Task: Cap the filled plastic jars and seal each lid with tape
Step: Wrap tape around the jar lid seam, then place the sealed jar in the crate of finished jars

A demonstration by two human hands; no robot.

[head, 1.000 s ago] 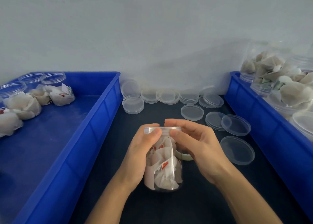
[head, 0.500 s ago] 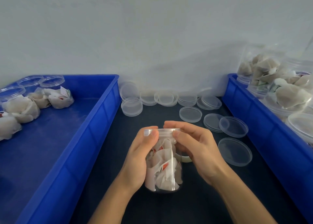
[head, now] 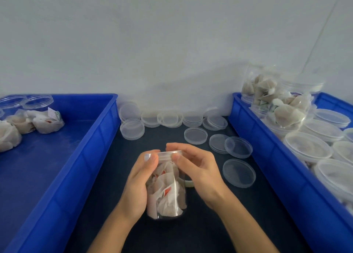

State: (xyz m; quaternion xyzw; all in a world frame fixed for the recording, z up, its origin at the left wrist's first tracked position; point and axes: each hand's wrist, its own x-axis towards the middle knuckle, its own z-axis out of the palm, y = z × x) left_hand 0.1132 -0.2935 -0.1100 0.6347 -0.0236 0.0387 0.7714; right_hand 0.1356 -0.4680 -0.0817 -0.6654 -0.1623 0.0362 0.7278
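Note:
A clear plastic jar (head: 168, 195) stuffed with white tea bags stands on the dark table between the two bins. Its lid (head: 166, 154) sits on top. My left hand (head: 139, 184) grips the jar's left side, thumb pressed against the lid's rim. My right hand (head: 198, 168) curls round the lid from the right, thumb on its front edge. Clear tape runs down the jar's front; a tape roll (head: 189, 184) peeks out behind my right hand.
Loose clear lids (head: 195, 135) lie scattered and stacked along the back of the table. A blue bin (head: 84, 157) on the left holds several filled jars (head: 47, 119). A blue bin (head: 267, 157) on the right holds capped jars (head: 307, 146) and piled filled ones.
The view has tilted upward, showing more wall. Both hands stay on the jar and lid, with the thumbs shifting slightly along the lid's rim.

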